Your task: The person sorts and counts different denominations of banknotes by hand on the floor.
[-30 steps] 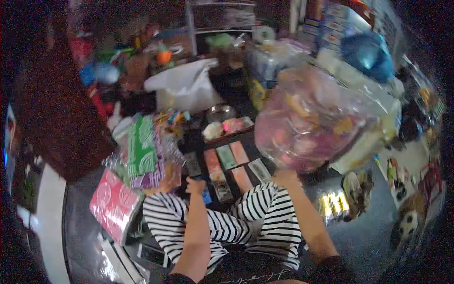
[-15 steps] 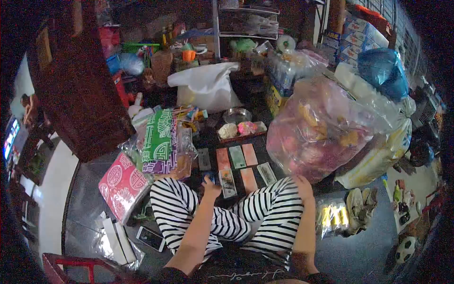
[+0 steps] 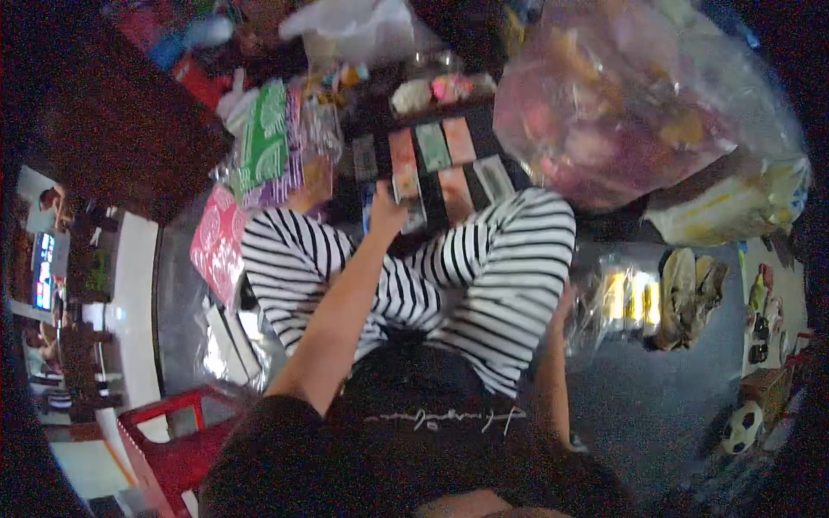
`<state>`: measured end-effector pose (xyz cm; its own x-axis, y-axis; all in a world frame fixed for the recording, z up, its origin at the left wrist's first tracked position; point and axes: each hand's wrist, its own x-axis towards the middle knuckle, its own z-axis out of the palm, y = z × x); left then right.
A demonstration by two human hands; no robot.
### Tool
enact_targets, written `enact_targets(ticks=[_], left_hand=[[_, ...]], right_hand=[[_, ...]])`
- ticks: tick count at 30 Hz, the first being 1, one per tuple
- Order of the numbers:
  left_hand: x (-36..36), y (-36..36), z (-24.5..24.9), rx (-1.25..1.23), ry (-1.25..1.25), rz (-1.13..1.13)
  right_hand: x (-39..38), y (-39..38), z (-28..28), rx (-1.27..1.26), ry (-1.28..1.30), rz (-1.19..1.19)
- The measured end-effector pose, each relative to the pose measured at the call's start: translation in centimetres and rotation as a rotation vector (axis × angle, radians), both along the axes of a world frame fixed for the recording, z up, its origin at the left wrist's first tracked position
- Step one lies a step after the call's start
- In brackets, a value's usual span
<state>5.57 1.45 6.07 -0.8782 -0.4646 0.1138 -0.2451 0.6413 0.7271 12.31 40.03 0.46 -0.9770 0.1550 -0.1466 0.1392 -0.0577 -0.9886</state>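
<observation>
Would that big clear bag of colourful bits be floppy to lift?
Probably floppy: the big clear bag is thin crinkled film bulging unevenly. Likely light for its bulk, as the contents look small and loose. Pushed, it would probably slump rather than roll.

Legible text: none.

1. Black shirt (image 3: 449, 388), lower centre of the frame: one line of white script across the cloth (letters too small and blurred to make out).
2. Red packet (image 3: 216, 242), left of centre: white round emblems, no character can be read.
3. Green packet (image 3: 263, 142), upper left: white roundels and bands, no wording can be read.
4. Flat packets (image 3: 433, 145), in a row at upper centre: printed faces in orange and green, all print blurred.
5. Screen (image 3: 43, 269), far left edge: glowing, its content cannot be made out.
</observation>
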Motion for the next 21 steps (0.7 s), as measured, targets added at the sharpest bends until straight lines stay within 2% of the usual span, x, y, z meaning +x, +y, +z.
enact_targets(ticks=[2,4,7,11,16,19,21], left_hand=[[-0.4,1.3,-1.2,-0.101,0.061,0.058],[-0.5,1.4,-2.7,-0.051,-0.055,0.086],[-0.5,2.4,-2.0,-0.118,-0.279,0.074],[-1.7,3.0,-1.2,-0.189,-0.416,0.142],[-3.1,3.0,-1.6,-0.164,-0.455,0.165],[-4.3,3.4,-2.9,-0.17,-0.493,0.334],[-4.6,3.5,-3.2,-0.142,-0.515,0.347]], right_hand=[[5.8,-0.4,0.0,-0.008,-0.06,0.03],[3.9,-1.5,0.5,-0.032,-0.083,0.054],[3.7,-2.1,0.6,-0.043,-0.102,0.087],[2.3,-2.7,0.5,-0.061,-0.143,0.127],[1.3,-2.8,0.3,-0.096,-0.192,0.142],[2.0,-3.0,0.2,-0.112,-0.223,0.116],[2.0,-2.8,0.1,-0.119,-0.231,0.095]])
